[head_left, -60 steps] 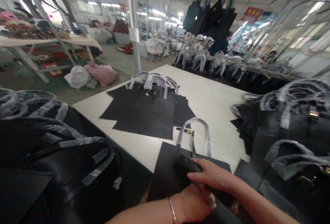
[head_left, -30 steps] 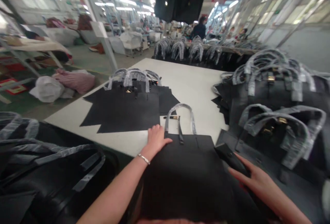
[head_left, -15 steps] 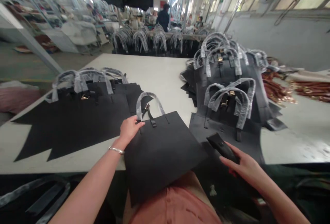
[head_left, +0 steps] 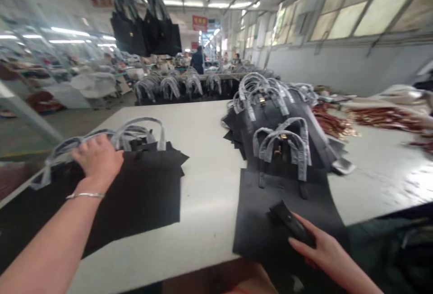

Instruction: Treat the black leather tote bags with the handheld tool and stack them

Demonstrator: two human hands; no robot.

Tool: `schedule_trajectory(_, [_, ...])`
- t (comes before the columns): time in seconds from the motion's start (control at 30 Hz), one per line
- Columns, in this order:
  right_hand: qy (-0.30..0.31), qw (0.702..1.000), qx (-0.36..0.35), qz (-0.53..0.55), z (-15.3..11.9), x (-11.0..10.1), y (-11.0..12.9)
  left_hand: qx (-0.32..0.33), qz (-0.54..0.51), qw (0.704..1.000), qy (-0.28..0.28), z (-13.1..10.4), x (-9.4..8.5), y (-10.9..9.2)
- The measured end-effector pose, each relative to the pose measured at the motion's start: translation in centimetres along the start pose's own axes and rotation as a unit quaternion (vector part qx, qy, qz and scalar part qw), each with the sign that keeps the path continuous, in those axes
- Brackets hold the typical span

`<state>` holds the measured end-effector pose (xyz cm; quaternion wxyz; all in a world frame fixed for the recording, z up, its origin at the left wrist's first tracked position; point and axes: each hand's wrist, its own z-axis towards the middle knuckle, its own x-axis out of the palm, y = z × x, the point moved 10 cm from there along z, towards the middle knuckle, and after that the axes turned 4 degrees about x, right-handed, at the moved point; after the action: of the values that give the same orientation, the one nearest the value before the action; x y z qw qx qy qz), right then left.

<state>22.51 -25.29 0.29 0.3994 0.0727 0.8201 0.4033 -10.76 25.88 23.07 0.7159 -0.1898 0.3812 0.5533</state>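
My left hand [head_left: 98, 156] reaches over the top edge of the left pile of black bag panels [head_left: 149, 190], by their plastic-wrapped handles. Its fingers curl down over the uppermost black bag panel, with the fingertips out of sight. My right hand [head_left: 318, 244] grips a long, narrow black piece [head_left: 291, 224] with a blunt end and a small round dot; its exact kind is unclear. That piece is held over a black bag panel [head_left: 260, 208] lying at the table's front edge, below handles [head_left: 301, 154] wrapped in clear plastic.
A taller pile of black bag panels [head_left: 270, 109] stands behind on the right. Brown straps with gold ends [head_left: 382, 118] lie farther right on the white table [head_left: 203, 167]. Finished bags [head_left: 145, 32] hang overhead, and a rack of wrapped handles [head_left: 172, 86] stands beyond the table.
My left hand has moved left from the middle with a bag panel, which now lies on the left pile. My right hand still holds the black piece. The view has tilted up.
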Motion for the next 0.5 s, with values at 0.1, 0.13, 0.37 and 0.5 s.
schedule_trajectory(0.1, [-0.009,1.000,0.008,0.023,-0.1,-0.8,0.1,0.076,-0.197,0.973,0.092,-3.5,3.5,-8.0])
schedule_trajectory(0.13, [-0.016,0.999,0.008,0.029,-0.1,-1.1,-0.1,0.119,-0.273,0.943,0.150,-6.1,4.6,-12.4])
schedule_trajectory(0.37, [-0.074,0.996,0.026,0.042,1.0,-3.6,-2.7,0.269,-0.492,0.768,0.309,-22.5,3.5,-37.6])
schedule_trajectory(0.5, [-0.108,0.992,0.033,0.062,1.7,-4.6,-4.2,0.174,-0.502,0.792,0.300,-21.1,4.1,-41.5])
